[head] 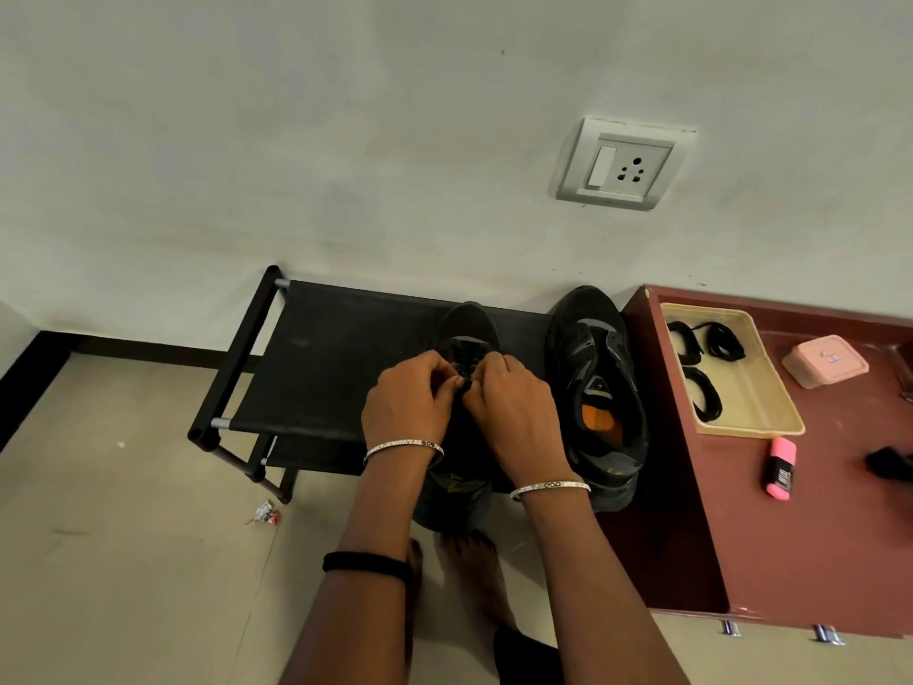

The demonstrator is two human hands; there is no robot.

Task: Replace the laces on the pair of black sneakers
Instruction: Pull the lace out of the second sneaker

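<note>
Both hands on the nearer sneaker (469,324), which sits on the black fabric rack (321,358), right of its middle, toe toward the rack's wall-side edge and heel hanging over the near edge. Left hand (405,402) and right hand (514,412) are side by side over the eyelet area, fingers curled tight, each pinching the black lace (464,360) (dark on dark, so we can't make out exactly which eyelet). The knuckles of the two hands are nearly touching. We see a silver bangle on each wrist and a black band higher up the left forearm. The second sneaker (598,388) lies at the rack's right end, just beside the maroon cabinet (815,511), toe to the wall, orange insole patch visible, no lace that we can see in it. On the cabinet's back left corner sits a beige tray (770,383) holding three coiled black lace bundles (704,395). A pink box (825,360) sits right of the tray, a pink highlighter (781,468) lies just off the tray's near edge, and a dark item at the cabinet's right edge is cut off by the frame. Bare feet (474,561) stand on the floor below the rack, and a crumpled wrapper (264,514) lies by the rack's front left leg. A wall socket (620,163) is above.
</note>
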